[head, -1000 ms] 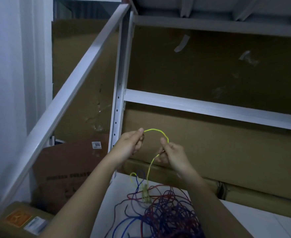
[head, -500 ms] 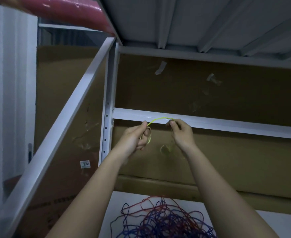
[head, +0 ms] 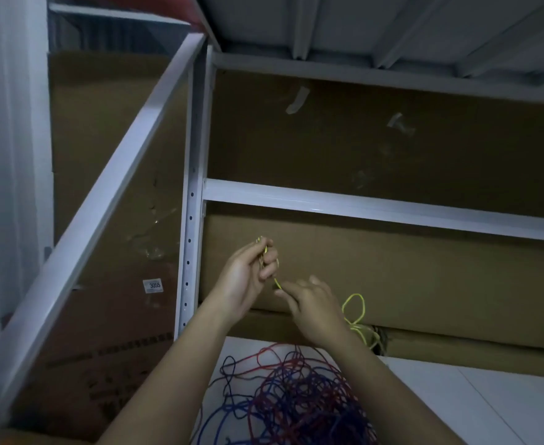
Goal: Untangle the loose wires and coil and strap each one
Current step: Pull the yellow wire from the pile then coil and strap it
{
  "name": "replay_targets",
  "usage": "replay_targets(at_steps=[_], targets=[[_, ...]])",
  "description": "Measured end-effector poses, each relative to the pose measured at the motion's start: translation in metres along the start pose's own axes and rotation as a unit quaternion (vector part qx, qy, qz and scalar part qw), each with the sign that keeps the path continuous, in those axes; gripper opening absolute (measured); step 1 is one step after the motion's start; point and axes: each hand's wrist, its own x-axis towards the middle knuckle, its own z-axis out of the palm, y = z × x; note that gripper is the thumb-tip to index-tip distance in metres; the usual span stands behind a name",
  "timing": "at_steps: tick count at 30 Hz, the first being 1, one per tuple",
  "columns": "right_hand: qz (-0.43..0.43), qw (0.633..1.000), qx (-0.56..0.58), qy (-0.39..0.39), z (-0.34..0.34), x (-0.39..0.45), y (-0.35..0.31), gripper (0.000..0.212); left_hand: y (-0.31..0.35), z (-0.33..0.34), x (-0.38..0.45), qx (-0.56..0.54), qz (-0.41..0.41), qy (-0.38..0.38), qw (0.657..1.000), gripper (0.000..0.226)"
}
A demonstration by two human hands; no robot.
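Dim storage racking of white steel [head: 360, 207], backed with brown cardboard [head: 392, 277], frames your two raised hands above a white shelf surface [head: 488, 396].

Your left hand [head: 248, 277] is curled round the gathered turns of the yellow wire [head: 354, 308], with the end poking out above the thumb; the hand serves as the former on which the coil builds, held high so that the slack hangs free of the heap below. Your right hand [head: 315, 308] sits just beside and lower, fingers stretched toward the strand that runs down from the left fist. It appears to guide or lightly pinch the wire at the fingertips, though in this light you cannot tell whether they close on it or only touch it.

Beyond the right hand the yellow wire swings out in a loose loop, then drops in kinked waves toward the gap between two cardboard boxes [head: 456, 345] at the back of the shelf. It is thin, bright and springy-looking, and seemingly clear of the others.

Below your forearms lies the tangle of red and blue wires [head: 296, 399], a dense knot on the shelf, none yet coiled or strapped. Judged from this, you are early in the job: one wire being wound, the rest untouched.
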Motion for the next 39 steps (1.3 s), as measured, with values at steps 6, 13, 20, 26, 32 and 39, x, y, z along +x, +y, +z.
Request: replay_targets(at_steps=[6,13,20,26,32,39], targets=[[-0.059,0.995,0.073,-0.020,0.010,-0.023,-0.003,0.026,-0.033,-0.008,0.010,0.283,0.033,0.103,0.953,0.018],[0.048,0.922,0.355,-0.148,0.025,-0.032,0.017,0.017,-0.048,-0.032,0.013,0.614,0.088,0.076,0.781,0.011],[0.015,0.943,0.323,-0.077,0.032,-0.022,0.041,0.020,-0.055,-0.050,0.009,0.761,-0.026,-0.003,0.649,0.028],[-0.049,0.962,0.249,-0.101,0.027,0.007,0.063,0.017,-0.058,-0.047,-0.002,0.664,-0.103,-0.039,0.740,0.051],[-0.056,0.966,0.239,-0.087,0.040,0.016,0.062,0.021,-0.051,-0.047,0.002,0.534,-0.038,0.011,0.844,0.044],[0.114,0.916,0.378,-0.078,0.050,-0.001,0.053,0.043,-0.050,-0.060,0.007,0.408,-0.046,0.183,0.893,0.042]])
